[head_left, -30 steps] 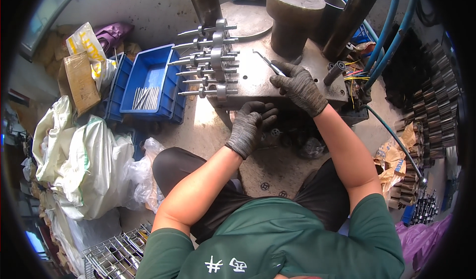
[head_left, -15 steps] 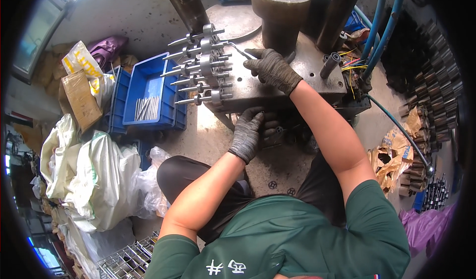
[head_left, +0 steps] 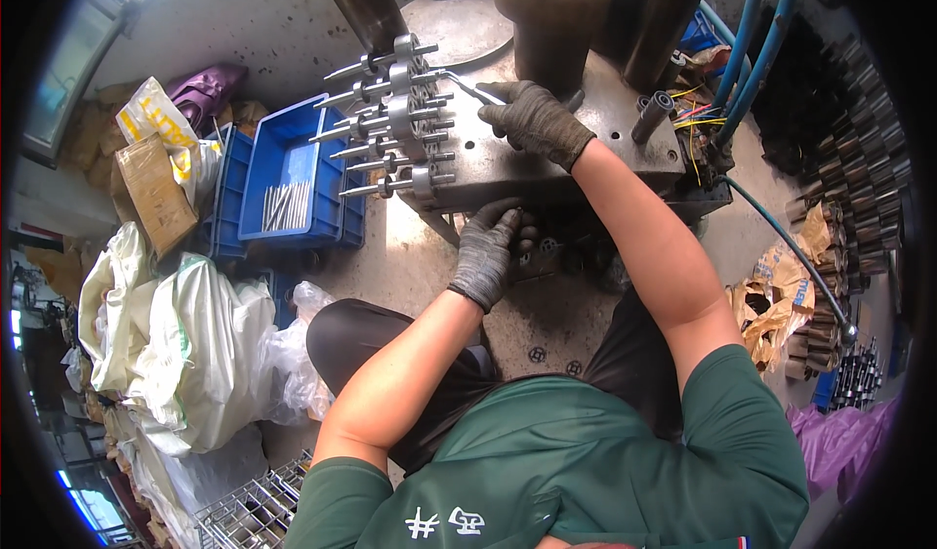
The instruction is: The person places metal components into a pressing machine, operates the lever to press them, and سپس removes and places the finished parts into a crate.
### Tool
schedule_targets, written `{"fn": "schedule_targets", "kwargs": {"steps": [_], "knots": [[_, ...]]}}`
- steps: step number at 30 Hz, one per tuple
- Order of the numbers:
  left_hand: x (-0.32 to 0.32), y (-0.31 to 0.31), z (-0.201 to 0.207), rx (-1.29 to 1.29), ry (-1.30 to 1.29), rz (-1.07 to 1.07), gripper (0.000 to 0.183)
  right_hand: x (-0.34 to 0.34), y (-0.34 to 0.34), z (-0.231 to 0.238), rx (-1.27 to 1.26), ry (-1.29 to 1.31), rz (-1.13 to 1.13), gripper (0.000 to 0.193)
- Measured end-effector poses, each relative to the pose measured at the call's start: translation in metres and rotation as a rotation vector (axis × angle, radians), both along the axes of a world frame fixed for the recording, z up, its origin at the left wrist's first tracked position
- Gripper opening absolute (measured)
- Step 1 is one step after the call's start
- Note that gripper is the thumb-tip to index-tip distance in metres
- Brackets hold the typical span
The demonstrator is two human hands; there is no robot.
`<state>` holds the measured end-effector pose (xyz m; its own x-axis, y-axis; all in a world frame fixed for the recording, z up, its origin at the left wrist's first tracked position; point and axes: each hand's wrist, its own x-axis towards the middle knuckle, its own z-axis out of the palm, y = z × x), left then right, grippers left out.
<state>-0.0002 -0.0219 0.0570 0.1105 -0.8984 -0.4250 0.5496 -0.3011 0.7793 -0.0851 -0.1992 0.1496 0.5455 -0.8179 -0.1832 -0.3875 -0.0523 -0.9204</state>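
Note:
My right hand [head_left: 542, 124], in a dark work glove, is closed round a slim bent metal tool [head_left: 467, 86]. The tool's hooked tip reaches a rod end in a row of metal shafts with round collars [head_left: 405, 110], which stands along the left edge of a steel machine block [head_left: 547, 173]. Pointed ends of the shafts stick out to the left. Below the block's front edge is my left hand [head_left: 485, 251], in a grey glove, with fingers curled and thumb against them; anything held there is hidden.
Left of the block, a blue crate [head_left: 342, 183] holds several thin metal rods [head_left: 288, 207]. A thick steel column [head_left: 551, 22] rises behind. Blue hoses [head_left: 744, 46] and loose wires run along the right. White sacks [head_left: 200, 349] lie at lower left, torn brown paper [head_left: 776, 300] at right.
The view has shifted slightly. My right hand and the bent tool have moved a little up and left along the shaft row. My left hand stays below the block's edge, fingers still curled.

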Motion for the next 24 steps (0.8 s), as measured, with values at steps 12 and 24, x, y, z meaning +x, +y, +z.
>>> {"fn": "schedule_targets", "kwargs": {"steps": [12,24], "knots": [[0.001,-0.001,0.005,0.055,-0.081,-0.045,0.021,0.005,0.001,-0.008,-0.360,0.135,-0.012,0.057],[0.004,-0.004,0.010,0.034,-0.094,-0.030,0.021,0.005,0.030,0.009,0.435,-0.383,0.042,0.044]]}}
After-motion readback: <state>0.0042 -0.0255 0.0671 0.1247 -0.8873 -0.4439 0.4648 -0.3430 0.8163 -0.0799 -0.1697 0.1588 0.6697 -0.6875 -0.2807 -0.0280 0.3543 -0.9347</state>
